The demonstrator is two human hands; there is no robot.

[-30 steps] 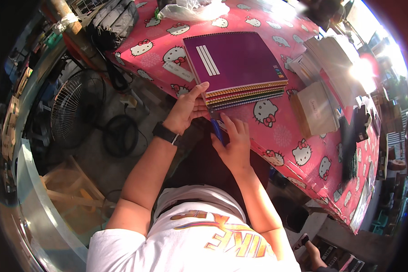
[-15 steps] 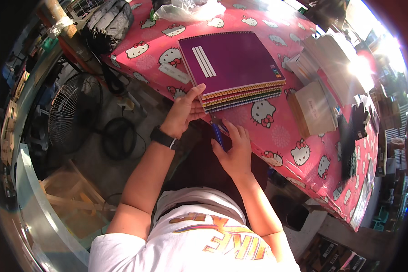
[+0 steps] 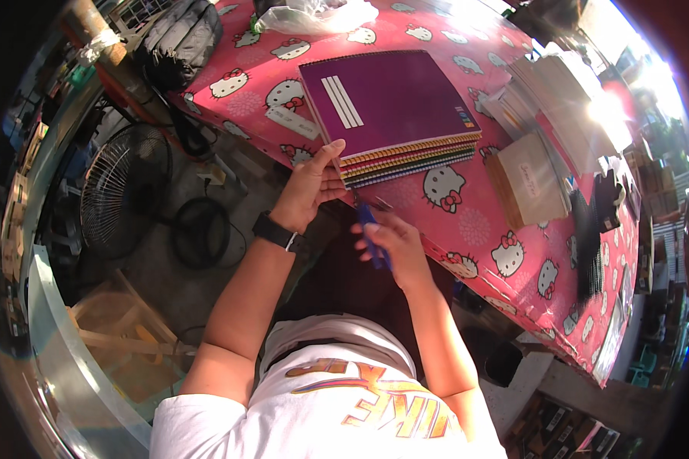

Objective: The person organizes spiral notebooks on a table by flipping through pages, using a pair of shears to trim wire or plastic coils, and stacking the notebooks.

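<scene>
A stack of spiral notebooks with a purple top cover lies at the table's near edge, its coloured coils facing me. At the stack's near left corner, my left hand grips it with the thumb on the cover and the fingers at its side. Just below that corner, my right hand holds blue-handled pliers. Their dark tip points up toward the lowest coils; whether it touches them I cannot tell. A pale labelled strip lies left of the stack.
The table has a pink cartoon-print cover. Stacked papers and books stand on its right, a clear plastic bag at the back. A grey bag sits at the far left corner. Below stands a black fan.
My right hand has shifted its grip on the pliers. Its fingers have spread and the blue handles have turned. My left hand stays on the notebook corner.
</scene>
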